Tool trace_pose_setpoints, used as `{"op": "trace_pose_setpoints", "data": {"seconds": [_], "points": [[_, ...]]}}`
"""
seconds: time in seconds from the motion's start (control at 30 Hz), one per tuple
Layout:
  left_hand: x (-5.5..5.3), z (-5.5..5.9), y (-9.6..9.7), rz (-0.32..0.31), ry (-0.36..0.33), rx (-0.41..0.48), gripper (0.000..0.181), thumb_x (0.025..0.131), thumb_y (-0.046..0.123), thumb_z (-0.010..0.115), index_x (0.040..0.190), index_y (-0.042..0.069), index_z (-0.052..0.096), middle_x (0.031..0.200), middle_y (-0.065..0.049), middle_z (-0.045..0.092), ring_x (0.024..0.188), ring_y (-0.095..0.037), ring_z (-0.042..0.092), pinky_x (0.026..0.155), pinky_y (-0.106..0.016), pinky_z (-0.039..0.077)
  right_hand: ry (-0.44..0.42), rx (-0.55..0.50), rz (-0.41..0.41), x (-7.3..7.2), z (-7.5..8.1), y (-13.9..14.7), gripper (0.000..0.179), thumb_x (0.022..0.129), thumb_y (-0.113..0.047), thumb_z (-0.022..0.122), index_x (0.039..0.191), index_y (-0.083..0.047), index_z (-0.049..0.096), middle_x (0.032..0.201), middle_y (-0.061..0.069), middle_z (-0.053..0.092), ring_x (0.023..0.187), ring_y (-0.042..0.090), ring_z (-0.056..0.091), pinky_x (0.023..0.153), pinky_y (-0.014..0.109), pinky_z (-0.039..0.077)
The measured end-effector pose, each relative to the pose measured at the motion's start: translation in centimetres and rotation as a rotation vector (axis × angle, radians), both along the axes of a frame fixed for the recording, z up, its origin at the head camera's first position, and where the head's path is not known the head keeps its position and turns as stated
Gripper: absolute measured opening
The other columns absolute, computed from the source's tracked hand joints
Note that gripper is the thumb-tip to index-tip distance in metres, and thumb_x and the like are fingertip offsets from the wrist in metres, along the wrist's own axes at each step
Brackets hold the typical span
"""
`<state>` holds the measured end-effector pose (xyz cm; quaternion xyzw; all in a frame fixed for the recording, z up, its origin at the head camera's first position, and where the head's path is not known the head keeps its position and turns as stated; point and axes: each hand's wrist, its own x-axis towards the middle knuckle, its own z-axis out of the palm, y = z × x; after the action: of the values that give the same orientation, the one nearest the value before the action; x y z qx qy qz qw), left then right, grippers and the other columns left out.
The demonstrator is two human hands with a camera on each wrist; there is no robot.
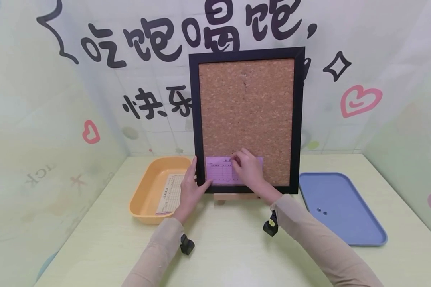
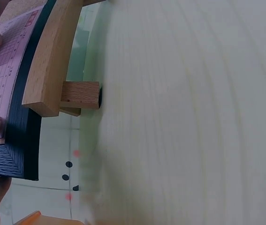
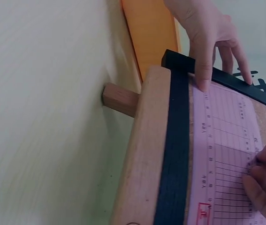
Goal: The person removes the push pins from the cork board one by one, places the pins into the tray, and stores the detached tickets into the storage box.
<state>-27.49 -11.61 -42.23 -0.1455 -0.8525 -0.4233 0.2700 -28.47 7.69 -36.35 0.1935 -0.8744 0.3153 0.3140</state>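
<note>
A black-framed corkboard (image 1: 248,111) stands upright on a wooden easel (image 1: 233,196). Against its lower left lies a pink printed slip (image 1: 217,172). My left hand (image 1: 192,187) grips the frame's lower left corner, fingers behind the edge; in the right wrist view its thumb (image 3: 203,70) presses on the slip's corner. At the slip's upper middle, my right hand (image 1: 249,169) has thumb and index finger pinched on a small thumbtack, mostly hidden by the fingertips. The right wrist view shows these curled fingers (image 3: 259,180) against the slip.
On the left, an orange tray (image 1: 138,203) holds more printed slips (image 1: 170,193), partly behind my left hand. A blue tray (image 1: 344,211) on the right carries a few small metallic tacks (image 1: 322,211). Behind the board is a wall sheet with black lettering (image 1: 151,40).
</note>
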Motion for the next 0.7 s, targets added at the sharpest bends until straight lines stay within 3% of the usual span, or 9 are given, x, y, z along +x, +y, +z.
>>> {"op": "trace_pose_setpoints", "data": {"seconds": [0.4, 0.7], "points": [[0.0, 0.1, 0.1, -0.003, 0.021, -0.008, 0.087, 0.072, 0.010, 0.076, 0.143, 0.009, 0.026, 0.139, -0.016, 0.038, 0.115, -0.028, 0.048, 0.081, -0.035, 0.052, -0.082, 0.131, -0.033, 0.3, 1.1, 0.1, 0.004, 0.082, -0.005, 0.061, 0.084, -0.003, 0.064, 0.082, 0.007, 0.058, 0.065, 0.017, 0.056, 0.057, 0.029, 0.048], [0.0, -0.1, 0.0, -0.006, 0.051, -0.022, 0.086, 0.072, 0.009, 0.076, 0.143, 0.008, 0.026, 0.138, -0.017, 0.039, 0.116, -0.029, 0.047, 0.082, -0.034, 0.051, -0.234, -0.011, 0.103, 0.7, 0.9, 1.2, 0.004, 0.085, -0.005, 0.060, 0.086, -0.003, 0.063, 0.079, 0.004, 0.055, 0.066, 0.014, 0.048, 0.056, 0.024, 0.042]]}}
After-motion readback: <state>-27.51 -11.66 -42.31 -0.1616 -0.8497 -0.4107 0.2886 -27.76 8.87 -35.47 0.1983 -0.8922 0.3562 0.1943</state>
